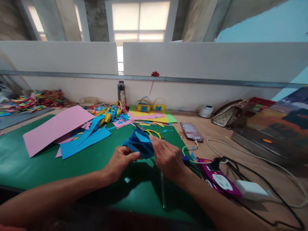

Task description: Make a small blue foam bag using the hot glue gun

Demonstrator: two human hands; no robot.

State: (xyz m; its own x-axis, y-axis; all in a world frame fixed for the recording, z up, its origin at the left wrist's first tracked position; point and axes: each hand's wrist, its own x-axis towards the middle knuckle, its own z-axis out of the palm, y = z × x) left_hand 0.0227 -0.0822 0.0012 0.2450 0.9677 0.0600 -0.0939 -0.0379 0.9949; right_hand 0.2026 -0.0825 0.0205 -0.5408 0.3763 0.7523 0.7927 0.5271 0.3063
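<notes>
Both hands are at a dark blue folded piece of craft sheet point(138, 147), raised above the green mat point(93, 170). My left hand point(120, 161) pinches its lower left side between thumb and fingers. On the right side, my right hand point(168, 157) is closed on it, fingers bent. A lighter blue flap shows on top. Just behind the piece are scissors with yellow handles point(155, 132), partly hidden. Below my right hand a clear thin stick point(163, 192) shows; whether I hold it, I cannot make out.
Pink sheets point(57, 128) and blue sheets point(84, 142) lie left. Small yellow bags point(143, 108) stand at the back, near a bottle point(121, 91). A phone point(191, 131), a purple power strip point(218, 176) with cables and a handbag point(228, 114) are on the right.
</notes>
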